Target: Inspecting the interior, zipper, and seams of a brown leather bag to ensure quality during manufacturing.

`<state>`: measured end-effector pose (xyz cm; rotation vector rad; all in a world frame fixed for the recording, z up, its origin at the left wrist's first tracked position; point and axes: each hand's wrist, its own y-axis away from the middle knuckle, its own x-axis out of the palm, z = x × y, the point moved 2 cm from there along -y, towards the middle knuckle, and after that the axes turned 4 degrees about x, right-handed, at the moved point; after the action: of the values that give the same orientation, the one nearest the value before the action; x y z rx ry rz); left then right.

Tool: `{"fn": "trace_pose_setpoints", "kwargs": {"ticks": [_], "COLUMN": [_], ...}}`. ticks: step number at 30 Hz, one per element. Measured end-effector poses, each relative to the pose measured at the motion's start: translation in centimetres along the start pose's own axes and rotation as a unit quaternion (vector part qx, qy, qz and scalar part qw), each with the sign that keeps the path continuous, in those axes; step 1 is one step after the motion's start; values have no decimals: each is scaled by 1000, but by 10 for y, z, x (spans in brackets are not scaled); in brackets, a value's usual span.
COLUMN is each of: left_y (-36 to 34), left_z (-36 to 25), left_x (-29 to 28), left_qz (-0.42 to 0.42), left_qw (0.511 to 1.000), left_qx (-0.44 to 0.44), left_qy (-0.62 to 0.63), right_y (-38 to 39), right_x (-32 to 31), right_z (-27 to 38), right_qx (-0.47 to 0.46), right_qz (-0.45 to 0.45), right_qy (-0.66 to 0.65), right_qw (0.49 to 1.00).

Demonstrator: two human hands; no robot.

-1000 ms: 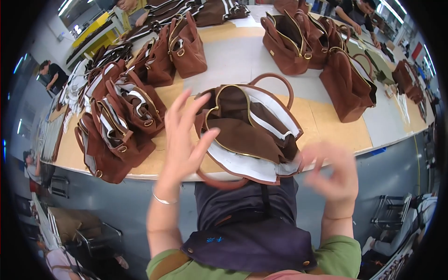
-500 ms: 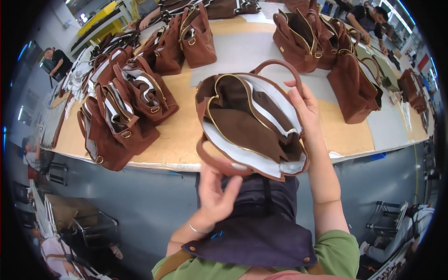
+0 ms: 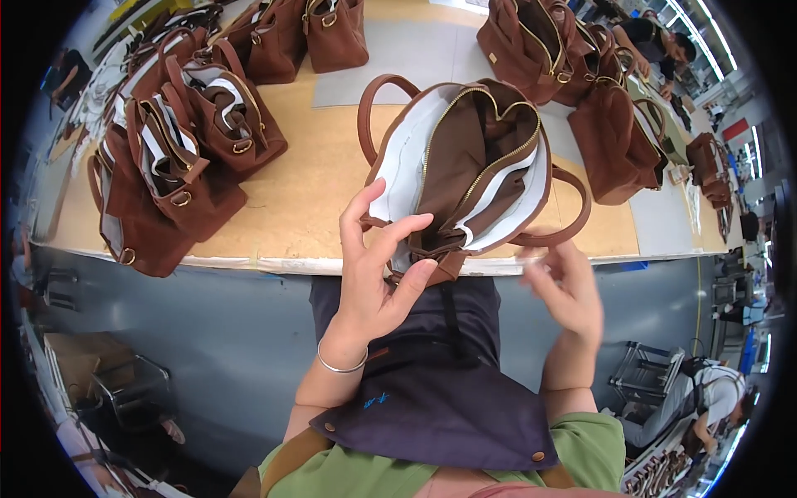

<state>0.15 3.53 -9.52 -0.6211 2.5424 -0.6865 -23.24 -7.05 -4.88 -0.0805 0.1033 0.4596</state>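
Grainy brown leather-look handbags (image 3: 158, 220) slump together on the smooth tabletop (image 3: 307, 187). The left hand (image 3: 369, 282) angles up, thumb and forefinger parted at the near end of an oval-mouthed bag (image 3: 452, 153), open at the table's front edge, cloth-lined. The blurred right hand (image 3: 573, 290) curls loosely below its tubular handle (image 3: 585, 203); I can't tell whether either grips.
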Motion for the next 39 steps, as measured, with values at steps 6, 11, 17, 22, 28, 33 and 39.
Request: {"fn": "trace_pose_setpoints", "kwargs": {"ticks": [6,11,17,22,28,33,39], "left_y": [5,10,18,10,-15,-14,-12], "left_z": [2,-9,0,-9,1,-11,-18], "left_x": [-1,9,14,6,-14,-10,-7], "left_qz": [-26,-16,-50,-59,-13,-104,-9], "left_qw": [999,997,994,995,991,962,952], "left_qx": [32,67,86,59,79,59,107], "left_qy": [-16,-31,-36,-60,-106,-246,-285], "right_y": [-7,-93,-108,-114,-122,-121,-121], "right_x": [22,60,75,63,48,47,75], "right_z": [87,66,41,61,91,75,45], "right_qx": [-156,-253,-66,-92,-8,-33,8], "right_qz": [220,291,474,418,254,336,291], "right_qy": [274,523,568,502,307,356,233], "right_qw": [923,760,670,751,917,871,928]}}
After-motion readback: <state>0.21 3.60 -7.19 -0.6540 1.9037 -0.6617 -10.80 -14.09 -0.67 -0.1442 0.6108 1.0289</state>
